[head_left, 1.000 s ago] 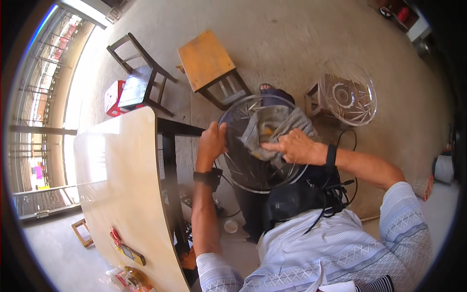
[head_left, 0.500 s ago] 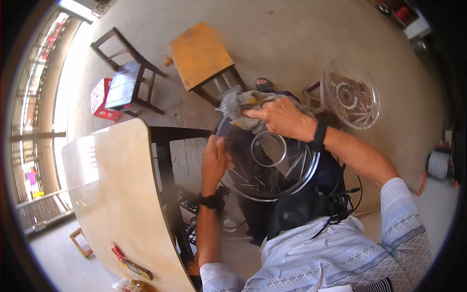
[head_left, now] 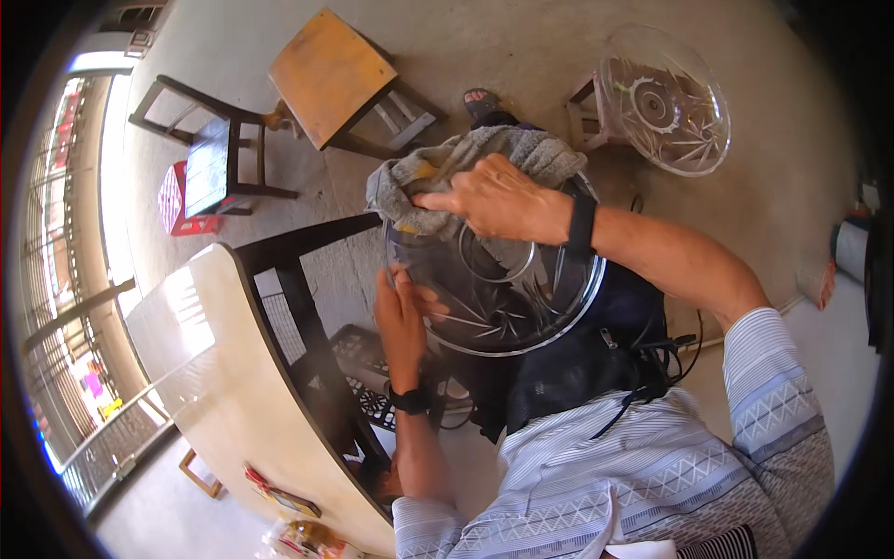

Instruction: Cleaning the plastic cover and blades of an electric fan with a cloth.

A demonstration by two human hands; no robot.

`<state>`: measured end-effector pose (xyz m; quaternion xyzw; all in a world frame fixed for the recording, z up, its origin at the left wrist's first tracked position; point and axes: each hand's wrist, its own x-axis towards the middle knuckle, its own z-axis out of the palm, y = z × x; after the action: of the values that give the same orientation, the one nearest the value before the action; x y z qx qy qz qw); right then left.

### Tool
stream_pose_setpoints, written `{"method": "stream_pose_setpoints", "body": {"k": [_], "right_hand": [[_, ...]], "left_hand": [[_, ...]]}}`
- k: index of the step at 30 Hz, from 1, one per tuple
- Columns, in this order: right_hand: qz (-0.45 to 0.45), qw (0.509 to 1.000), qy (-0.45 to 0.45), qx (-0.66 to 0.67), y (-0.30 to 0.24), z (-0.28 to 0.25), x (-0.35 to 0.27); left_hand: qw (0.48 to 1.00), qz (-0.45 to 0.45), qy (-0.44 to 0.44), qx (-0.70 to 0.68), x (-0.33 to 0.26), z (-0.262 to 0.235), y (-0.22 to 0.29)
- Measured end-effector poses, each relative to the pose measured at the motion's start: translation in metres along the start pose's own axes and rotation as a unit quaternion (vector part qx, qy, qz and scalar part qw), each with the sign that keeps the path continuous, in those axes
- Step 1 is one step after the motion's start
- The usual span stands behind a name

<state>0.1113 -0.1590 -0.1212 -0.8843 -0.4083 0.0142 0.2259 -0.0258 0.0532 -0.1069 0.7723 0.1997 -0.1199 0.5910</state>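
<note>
A round, clear patterned dish (head_left: pixel 507 334) with a ring at its centre lies tilted over my lap. My left hand (head_left: pixel 400 312) grips its left rim, fingers showing through the clear material. Pressed on the far side of the dish is a bunched grey cloth (head_left: pixel 545 156) with yellow patches. My right hand (head_left: pixel 507 197) is closed on this cloth, its index finger pointing left along it. The cloth covers the far rim. A second clear dish (head_left: pixel 656 102), similarly patterned, rests on a small stool (head_left: pixel 587 116) at the far right.
A pale-topped table (head_left: pixel 219 345) stands close on my left, with a small handheld device (head_left: pixel 293 504) on it. Beyond are a dark wooden chair (head_left: pixel 209 168), a red stool (head_left: pixel 177 200) and an orange-brown wooden stool (head_left: pixel 331 79). A black perforated crate (head_left: pixel 358 359) sits beside the table legs.
The whole view has shifted. The cloth now spreads farther right along the far rim, under my right hand. My left hand still holds the dish's left edge.
</note>
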Motion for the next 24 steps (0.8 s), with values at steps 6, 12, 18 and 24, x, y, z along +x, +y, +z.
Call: {"method": "stream_pose_setpoints", "body": {"k": [6,12,18,24], "right_hand": [[-0.048,0.994,-0.100,0.021,-0.026,-0.008,-0.078],[-0.088,0.990,-0.106,0.007,-0.027,-0.019,-0.109],[-0.003,0.998,-0.022,-0.062,0.023,-0.012,-0.046],[-0.054,0.986,-0.144,-0.060,-0.032,-0.014,-0.058]], "left_hand": [[1.000,-0.005,0.028,-0.001,-0.011,0.008,-0.014],[0.998,-0.006,0.065,-0.003,-0.039,0.017,-0.022],[0.997,-0.015,0.057,-0.039,-0.060,0.020,-0.031],[0.995,-0.017,0.076,-0.064,-0.060,0.020,-0.033]]}}
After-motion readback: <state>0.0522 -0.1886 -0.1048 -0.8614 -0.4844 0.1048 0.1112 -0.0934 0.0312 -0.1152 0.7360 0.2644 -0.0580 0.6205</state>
